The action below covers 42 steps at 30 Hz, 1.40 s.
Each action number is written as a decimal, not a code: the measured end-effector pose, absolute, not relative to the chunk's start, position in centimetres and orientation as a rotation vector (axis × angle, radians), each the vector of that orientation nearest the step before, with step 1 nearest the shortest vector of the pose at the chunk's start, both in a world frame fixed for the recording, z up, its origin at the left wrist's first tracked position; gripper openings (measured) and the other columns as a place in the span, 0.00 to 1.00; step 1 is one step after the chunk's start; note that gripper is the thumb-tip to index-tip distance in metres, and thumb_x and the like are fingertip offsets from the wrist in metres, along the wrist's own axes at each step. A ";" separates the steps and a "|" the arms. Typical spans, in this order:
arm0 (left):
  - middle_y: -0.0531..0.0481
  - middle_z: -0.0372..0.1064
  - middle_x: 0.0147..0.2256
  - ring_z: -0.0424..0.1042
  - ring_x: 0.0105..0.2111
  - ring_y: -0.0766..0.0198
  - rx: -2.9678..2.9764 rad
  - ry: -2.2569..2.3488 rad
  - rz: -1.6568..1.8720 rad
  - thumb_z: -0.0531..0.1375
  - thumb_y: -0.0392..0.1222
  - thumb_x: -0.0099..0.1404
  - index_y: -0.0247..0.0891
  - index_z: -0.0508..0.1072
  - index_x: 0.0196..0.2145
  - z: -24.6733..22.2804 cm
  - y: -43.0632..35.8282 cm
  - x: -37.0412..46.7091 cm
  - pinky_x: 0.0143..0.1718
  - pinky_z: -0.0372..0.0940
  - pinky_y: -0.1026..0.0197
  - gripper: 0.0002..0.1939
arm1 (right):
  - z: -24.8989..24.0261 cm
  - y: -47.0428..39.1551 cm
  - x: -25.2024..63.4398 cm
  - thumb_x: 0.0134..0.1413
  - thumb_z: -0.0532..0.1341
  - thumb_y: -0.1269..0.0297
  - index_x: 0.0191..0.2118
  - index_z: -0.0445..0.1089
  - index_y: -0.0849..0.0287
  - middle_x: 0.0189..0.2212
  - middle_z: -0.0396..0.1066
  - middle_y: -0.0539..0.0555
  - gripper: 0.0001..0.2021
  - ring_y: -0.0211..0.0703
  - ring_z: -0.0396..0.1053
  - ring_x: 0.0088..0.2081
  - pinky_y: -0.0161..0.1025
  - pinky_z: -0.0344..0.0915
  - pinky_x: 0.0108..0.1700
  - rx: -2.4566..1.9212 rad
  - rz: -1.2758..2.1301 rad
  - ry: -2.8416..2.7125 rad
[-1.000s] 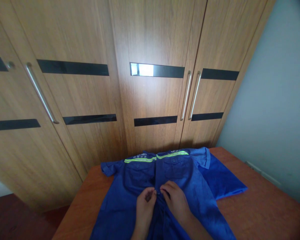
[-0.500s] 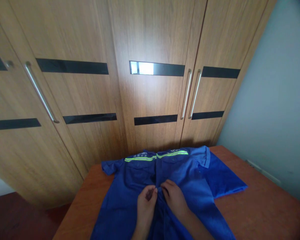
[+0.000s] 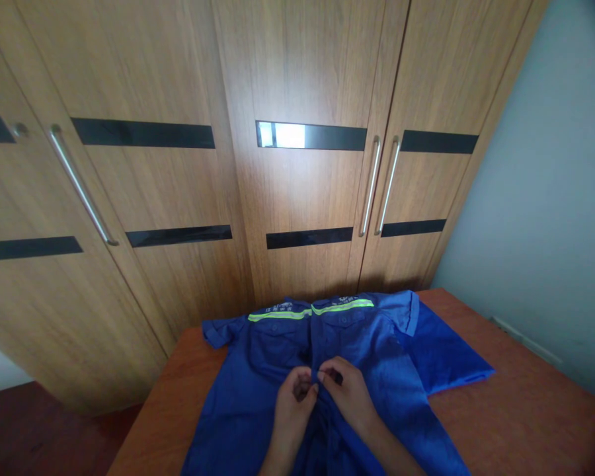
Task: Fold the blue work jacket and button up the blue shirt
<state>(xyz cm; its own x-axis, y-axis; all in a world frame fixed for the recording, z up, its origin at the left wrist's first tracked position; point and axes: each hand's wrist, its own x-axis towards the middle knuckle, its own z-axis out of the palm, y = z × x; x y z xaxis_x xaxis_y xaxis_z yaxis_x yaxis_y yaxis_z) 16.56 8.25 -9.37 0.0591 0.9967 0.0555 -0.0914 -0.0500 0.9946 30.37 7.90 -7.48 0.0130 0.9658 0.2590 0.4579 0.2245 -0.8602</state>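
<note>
A blue short-sleeved work shirt (image 3: 242, 390) with a yellow-green and silver reflective stripe across the chest lies front up on the table, its collar end away from me. My left hand (image 3: 296, 396) pinches one edge of the front opening at mid-body. Right beside it, my right hand (image 3: 344, 390) pinches the facing edge, with fingertips almost touching the left ones. Any button between the fingers is too small to make out. Below the hands the front placket hangs partly apart, showing a dark gap.
A folded bright blue cloth (image 3: 443, 350) lies partly under the shirt's right side. The reddish-brown table (image 3: 520, 423) meets a wooden wardrobe (image 3: 302, 192) with metal handles at the back. A pale wall (image 3: 550, 198) rises on the right.
Both hands have shifted slightly and their fingertips have come closer together at the shirt's front edges. The shirt's body has barely moved.
</note>
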 end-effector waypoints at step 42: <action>0.53 0.73 0.25 0.73 0.27 0.62 1.759 1.541 1.036 0.58 0.41 0.56 0.40 0.71 0.28 -4.9 17.6 14.5 0.29 0.62 0.65 0.04 | -8.3 14.4 29.8 0.39 0.59 0.67 0.33 0.71 0.58 0.25 0.71 0.52 0.10 0.47 0.71 0.32 0.39 0.64 0.35 -1.570 0.950 -1.060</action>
<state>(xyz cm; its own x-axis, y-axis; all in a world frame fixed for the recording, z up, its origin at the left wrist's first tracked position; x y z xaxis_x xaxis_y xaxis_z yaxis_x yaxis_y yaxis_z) 14.55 17.61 -4.87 0.0332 0.9833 0.1792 0.5365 -0.1688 0.8268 29.84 14.39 -8.28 0.3137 0.9463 -0.0780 0.1812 -0.1403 -0.9734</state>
